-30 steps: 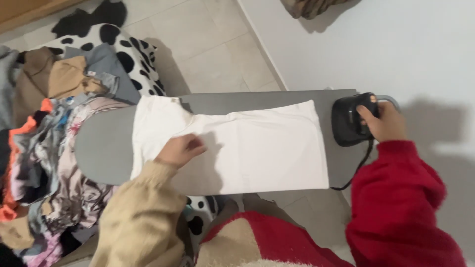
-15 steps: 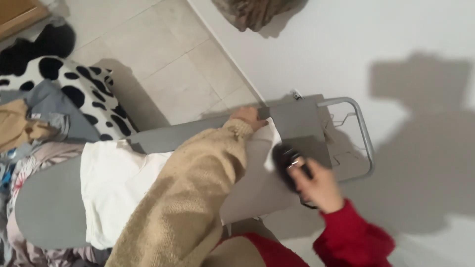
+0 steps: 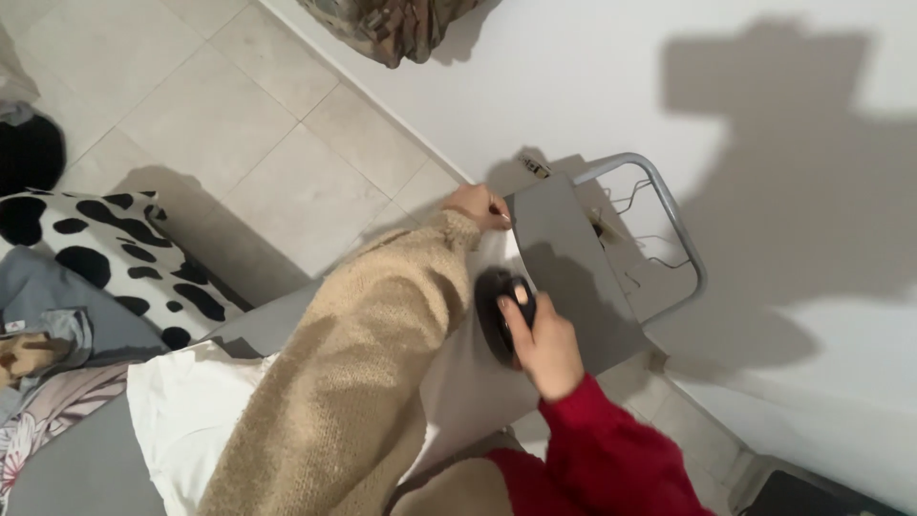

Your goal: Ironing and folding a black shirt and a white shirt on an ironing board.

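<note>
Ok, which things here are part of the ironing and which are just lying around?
In use:
- black iron, gripped by right hand
- white garment, far edge pinched by left hand
- grey ironing board

Lying about:
- cow-print fabric
- grey clothing
- camouflage cloth

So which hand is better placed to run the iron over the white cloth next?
Probably the right hand: it already grips the black iron resting on the white cloth. The left hand is pinching the cloth's far edge.
</note>
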